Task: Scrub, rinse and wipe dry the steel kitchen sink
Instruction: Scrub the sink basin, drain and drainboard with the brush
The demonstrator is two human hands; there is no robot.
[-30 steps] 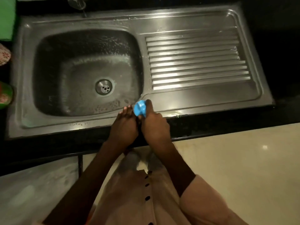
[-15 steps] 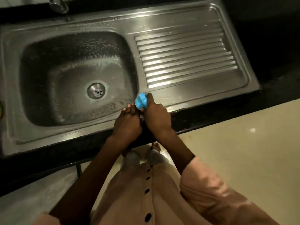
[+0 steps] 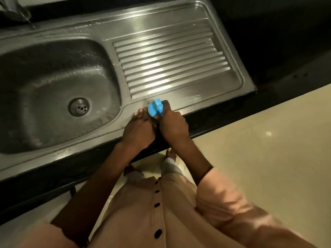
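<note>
The steel sink (image 3: 193, 18) fills the upper part of the head view, with a wet basin (image 3: 44, 83) and round drain (image 3: 79, 106) on the left and a ribbed drainboard (image 3: 170, 63) on the right. My right hand (image 3: 172, 125) is shut on a blue-handled scrubber (image 3: 156, 107), pressed on the flat front rim just below the drainboard. Beside it my left hand (image 3: 138, 130) rests flat on the rim, fingers together, touching the scrubber's left side. Soapy film and droplets cover the basin walls.
A tap (image 3: 14, 9) shows at the top left corner. Black counter (image 3: 277, 42) surrounds the sink. Cream floor tiles (image 3: 268, 140) lie to the right, and my feet and beige buttoned garment are below the counter edge.
The view has swung left and tilted, so the sink sits further left in frame. Both hands and the scrubber stay on the front rim, now slightly further right, below the drainboard.
</note>
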